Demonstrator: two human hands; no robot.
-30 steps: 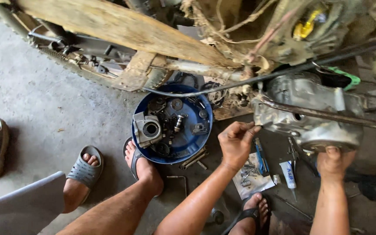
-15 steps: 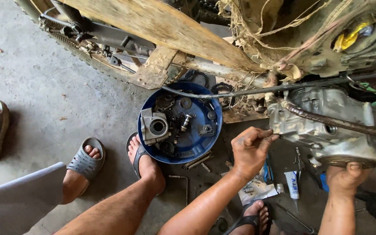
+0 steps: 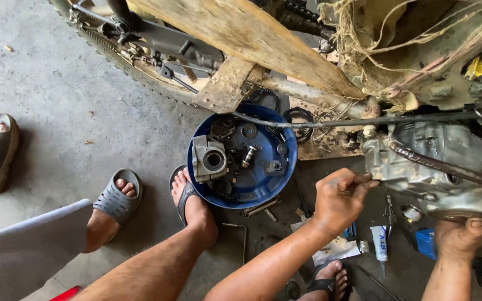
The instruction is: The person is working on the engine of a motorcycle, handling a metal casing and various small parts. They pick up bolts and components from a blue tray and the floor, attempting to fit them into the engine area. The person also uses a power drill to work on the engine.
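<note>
The left hand (image 3: 338,198) was closed around a thin tool whose tip met the lower left edge of the grey engine case (image 3: 436,161), fingers curled tight with the thumb on top. The right hand (image 3: 464,237) gripped the underside of that same case from below, fingers wrapped up over its rounded bottom rim. The case hung low on a mud-caked motorcycle frame (image 3: 285,50), with a dark cable (image 3: 364,120) running across just above it. On the concrete floor (image 3: 57,83) to the left of the case sat a round blue tray (image 3: 285,167) holding several dismantled parts, among them a grey cylinder block (image 3: 210,159) near its left side (the smaller pieces were too dark to tell apart). A bare foot in a sandal (image 3: 191,198) touched the tray's near rim. Between the 2 hands lay a white tube of sealant (image 3: 380,242) and some loose tools, just beside a crumpled sheet. Another person's 2 feet in grey slide sandals (image 3: 115,198) stood well apart at the left.
</note>
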